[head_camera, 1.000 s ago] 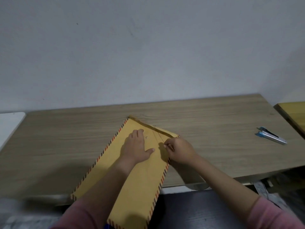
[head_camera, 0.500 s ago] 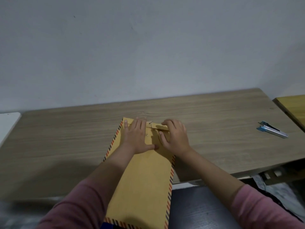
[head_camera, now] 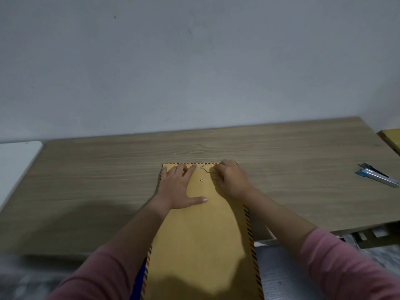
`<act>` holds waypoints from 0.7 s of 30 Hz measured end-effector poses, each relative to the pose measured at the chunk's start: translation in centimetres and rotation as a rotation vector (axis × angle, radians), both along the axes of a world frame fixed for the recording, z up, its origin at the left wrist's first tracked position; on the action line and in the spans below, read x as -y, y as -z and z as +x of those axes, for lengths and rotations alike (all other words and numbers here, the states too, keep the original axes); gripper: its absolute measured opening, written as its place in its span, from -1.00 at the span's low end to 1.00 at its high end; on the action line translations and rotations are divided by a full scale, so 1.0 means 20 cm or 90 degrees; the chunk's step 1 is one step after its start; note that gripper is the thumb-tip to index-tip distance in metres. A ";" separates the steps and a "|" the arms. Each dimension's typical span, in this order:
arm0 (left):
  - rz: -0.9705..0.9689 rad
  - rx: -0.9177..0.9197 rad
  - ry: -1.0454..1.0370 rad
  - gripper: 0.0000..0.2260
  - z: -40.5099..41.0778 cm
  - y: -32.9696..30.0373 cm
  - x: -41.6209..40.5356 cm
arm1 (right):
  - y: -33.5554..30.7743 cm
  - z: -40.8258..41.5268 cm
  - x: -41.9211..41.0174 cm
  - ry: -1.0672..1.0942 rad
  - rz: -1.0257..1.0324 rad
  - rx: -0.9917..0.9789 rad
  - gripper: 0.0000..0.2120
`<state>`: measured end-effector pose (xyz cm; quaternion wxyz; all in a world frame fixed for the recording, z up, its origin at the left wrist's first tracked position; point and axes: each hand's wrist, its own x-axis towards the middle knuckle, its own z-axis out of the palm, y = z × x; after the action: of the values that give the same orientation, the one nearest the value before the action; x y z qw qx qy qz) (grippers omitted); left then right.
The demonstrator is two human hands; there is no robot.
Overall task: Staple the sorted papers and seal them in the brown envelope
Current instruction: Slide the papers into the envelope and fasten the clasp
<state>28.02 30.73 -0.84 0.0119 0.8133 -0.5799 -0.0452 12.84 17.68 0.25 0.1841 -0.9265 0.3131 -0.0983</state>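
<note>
Brown envelope [head_camera: 203, 239] lies flat on the bench [head_camera: 97, 180], long axis running away from the person, near end overhanging the bench edge toward the body, flap end farthest out. Left hand [head_camera: 176, 189] rests spread and flat on the upper left of the envelope, fingers straight, thumb out toward the centre: a released grip, pressing only. Right hand [head_camera: 232, 180] sits at the upper right with fingers curled, apparently pinching the thin closure string [head_camera: 206, 169], which loops toward the upper of two small metal eyelets [head_camera: 201, 167]; the pinch point itself is too small to confirm. Judged step: winding the string to seal. Risks: the string is fine and slack, so it could slip from the pinch or miss the eyelet if tension drops; the flap could spring up if the left palm lifts too soon; the overhanging near end could let the envelope slide toward the person under a pull. The eyelets lie between the two hands, just beside the right fingertips. Stapler [head_camera: 376, 175] sits well apart at the right.
</note>
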 end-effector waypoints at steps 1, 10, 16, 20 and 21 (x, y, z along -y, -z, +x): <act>0.007 0.003 -0.007 0.07 0.00 0.00 0.00 | 0.01 0.00 0.00 0.024 -0.011 -0.004 -0.82; 0.020 -0.025 -0.076 0.02 -0.05 0.05 -0.03 | 0.05 0.05 -0.11 0.319 0.096 0.028 -0.77; -0.034 -0.032 -0.064 0.02 -0.05 0.07 -0.03 | 0.01 0.08 -0.13 0.296 0.074 -0.113 -0.77; -0.034 -0.055 -0.075 0.02 -0.04 0.08 -0.03 | -0.02 0.08 -0.14 0.196 0.046 -0.230 -0.61; -0.031 -0.060 -0.080 0.02 -0.04 0.08 -0.03 | -0.02 0.06 -0.15 0.182 0.041 -0.245 -0.58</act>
<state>27.16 31.24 -2.51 0.0617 0.8446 -0.5274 -0.0689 14.07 20.65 0.67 0.1348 -0.8682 0.4732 0.0649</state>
